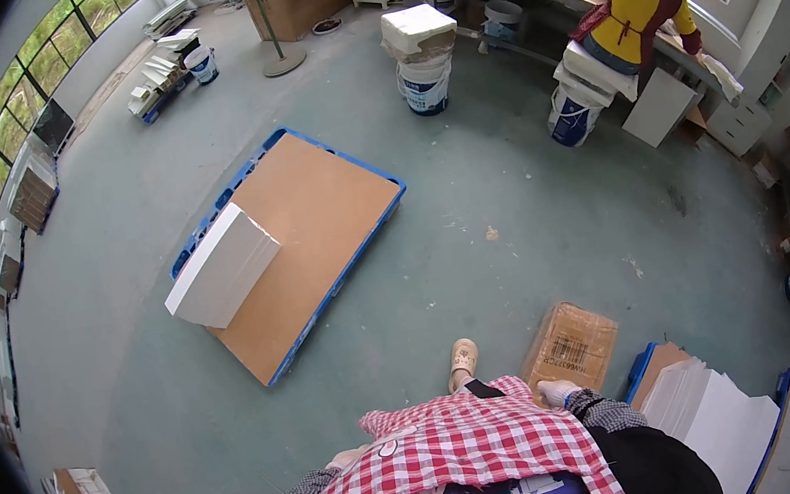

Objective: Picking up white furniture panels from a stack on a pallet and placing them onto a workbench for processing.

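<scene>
Resting near the right hand (555, 392), a flat brown cardboard box (571, 348) lies on the floor by stacked white sheets (716, 409). The hand's grip cannot be told; the left hand (349, 458) is mostly hidden behind a checked apron (464, 450).

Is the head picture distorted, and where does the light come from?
Head view: strong fisheye bending, the blue pallet edges curve, a black rim surrounds the circle; soft daylight enters from windows upper left and upper right, shadows weak; the right hand is sharp, the left hand mostly hidden.
</scene>
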Available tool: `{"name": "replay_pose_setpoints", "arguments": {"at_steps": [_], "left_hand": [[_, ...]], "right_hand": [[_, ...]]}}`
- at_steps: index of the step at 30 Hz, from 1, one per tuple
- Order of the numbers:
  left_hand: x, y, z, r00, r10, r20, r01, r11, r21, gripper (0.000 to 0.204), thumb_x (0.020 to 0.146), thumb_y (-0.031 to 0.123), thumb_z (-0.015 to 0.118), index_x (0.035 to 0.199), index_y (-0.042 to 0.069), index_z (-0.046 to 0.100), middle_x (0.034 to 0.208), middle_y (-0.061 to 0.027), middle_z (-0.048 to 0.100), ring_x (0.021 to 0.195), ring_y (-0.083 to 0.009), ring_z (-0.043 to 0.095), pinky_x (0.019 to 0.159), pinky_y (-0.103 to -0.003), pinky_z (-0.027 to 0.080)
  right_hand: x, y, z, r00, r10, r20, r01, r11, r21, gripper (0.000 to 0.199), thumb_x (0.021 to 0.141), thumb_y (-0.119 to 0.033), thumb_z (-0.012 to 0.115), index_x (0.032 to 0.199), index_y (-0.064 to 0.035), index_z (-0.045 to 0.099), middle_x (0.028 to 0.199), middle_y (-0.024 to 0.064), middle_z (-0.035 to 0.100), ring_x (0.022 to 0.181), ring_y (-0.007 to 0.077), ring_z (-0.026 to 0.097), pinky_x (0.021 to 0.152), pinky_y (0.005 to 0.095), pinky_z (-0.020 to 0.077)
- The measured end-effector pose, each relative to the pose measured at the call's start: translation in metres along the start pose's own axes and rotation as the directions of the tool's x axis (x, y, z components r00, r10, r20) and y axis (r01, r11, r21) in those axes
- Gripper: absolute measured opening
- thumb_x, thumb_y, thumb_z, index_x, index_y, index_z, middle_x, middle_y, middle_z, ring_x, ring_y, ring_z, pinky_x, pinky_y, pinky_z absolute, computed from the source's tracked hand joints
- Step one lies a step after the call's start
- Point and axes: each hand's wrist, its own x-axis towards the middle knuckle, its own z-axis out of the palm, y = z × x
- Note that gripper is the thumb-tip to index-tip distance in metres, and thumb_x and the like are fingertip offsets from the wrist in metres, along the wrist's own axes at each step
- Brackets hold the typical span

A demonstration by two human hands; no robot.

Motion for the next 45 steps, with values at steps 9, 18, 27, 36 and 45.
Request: {"name": "replay_pose_setpoints", "arguments": {"at_steps": [9,18,27,36,45], "left_hand": [[0.182,-0.058,-0.347,0.962,-0.249,-0.11,0.134,0.784,-0.607,0.036,0.094,0.023,0.035,0.114,0.005,0.06,0.117,-0.0205,0.061,0.111,-0.0346,0.056,0.095,-0.041,0.043],[0.348,-0.16,-0.346,0.901,-0.275,0.336,0.433,0.517,-0.739,0.055,0.093,0.043,0.033,0.12,0.003,0.058,0.127,-0.0248,0.054,0.122,-0.0391,0.048,0.102,-0.043,0.037],[0.561,-0.264,-0.686,0.971,-0.234,-0.046,0.161,0.784,-0.6,0.039,0.095,0.025,0.035,0.117,0.003,0.059,0.119,-0.0225,0.06,0.114,-0.0344,0.055,0.097,-0.043,0.042],[0.749,-0.325,-0.775,0.962,-0.256,-0.091,0.135,0.74,-0.659,0.045,0.098,0.029,0.031,0.128,0.003,0.053,0.134,-0.0172,0.052,0.125,-0.0299,0.048,0.106,-0.038,0.035],[0.809,-0.386,-0.786,0.928,-0.365,0.078,0.314,0.651,-0.692,0.036,0.095,0.03,0.038,0.115,0.007,0.057,0.113,-0.0235,0.062,0.105,-0.0395,0.059,0.091,-0.047,0.045]], "right_hand": [[0.106,-0.214,-0.188,0.923,-0.315,-0.22,0.224,0.906,-0.358,0.033,0.09,-0.029,0.043,0.102,-0.0038,0.061,0.105,0.0243,0.063,0.101,0.0394,0.06,0.083,0.0446,0.0469],[0.225,-0.336,-0.278,0.83,-0.469,0.303,0.549,0.591,-0.591,0.054,0.091,-0.047,0.037,0.122,-0.0085,0.057,0.124,0.0223,0.058,0.116,0.0375,0.054,0.098,0.0428,0.0414],[0.318,-0.483,-0.46,0.957,-0.264,-0.116,0.27,0.962,0.036,0.018,0.085,-0.024,0.056,0.083,-0.0059,0.06,0.081,0.0104,0.065,0.076,0.0272,0.063,0.068,0.0374,0.0482],[0.377,-0.695,-0.596,0.94,-0.338,-0.056,0.281,0.854,-0.438,0.049,0.083,-0.042,0.04,0.087,-0.0007,0.067,0.093,0.0193,0.068,0.091,0.0285,0.064,0.083,0.0391,0.0455],[0.446,-0.968,-0.735,0.987,-0.157,-0.044,0.162,0.973,0.163,0.021,0.087,-0.026,0.047,0.074,-0.0106,0.053,0.063,-0.0024,0.048,0.057,0.0123,0.045,0.051,0.0302,0.0373]]}}
